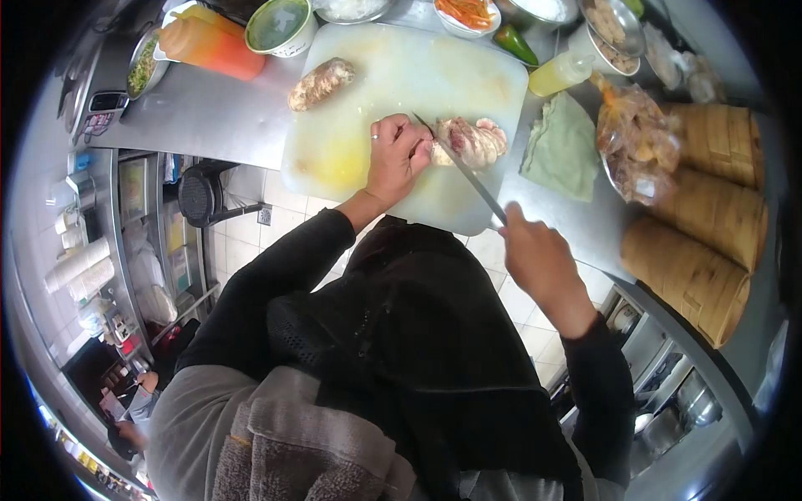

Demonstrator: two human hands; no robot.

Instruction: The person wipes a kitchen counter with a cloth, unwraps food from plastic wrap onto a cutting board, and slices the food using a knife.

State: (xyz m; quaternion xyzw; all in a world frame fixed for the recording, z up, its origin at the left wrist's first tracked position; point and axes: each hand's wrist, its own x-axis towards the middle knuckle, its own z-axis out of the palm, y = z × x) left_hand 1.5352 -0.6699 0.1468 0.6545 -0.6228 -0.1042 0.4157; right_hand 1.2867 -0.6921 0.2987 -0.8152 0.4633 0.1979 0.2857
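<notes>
A: What is taking up the most room?
B: The steel counter [225, 125] is stretching across the top. On it the white board [401, 67] is lying, its near edge jutting out past the counter.
A: And on the right?
B: Three wooden cylinders [685, 271] are sitting there in a row. A clear bag [639, 142] of food is resting just beside them, and a green cloth [561, 150] is lying between the bag and the board.
A: Anything at the far left?
B: An orange bottle [213, 48] is lying near a green tub [281, 27].
A: Where is the knife [468, 174]?
B: Its blade is slanting over the meat [478, 144], near that piece's left end. I can't tell how deep the edge is going.
A: What are the hands doing?
B: The right hand [539, 259] is gripping the knife's handle. The left hand [399, 154] is curling its fingers against the meat's left end, close beside the blade; whether it is grasping or only pressing, I can't tell.
A: So where is the meat?
B: It is lying on the right part of the board.
A: And smaller things?
B: A browned roll [322, 85] is lying on the board's far left, well apart from the meat. A green pepper [515, 45] is resting by the far right corner. A ring [376, 136] is showing on the left hand.
</notes>
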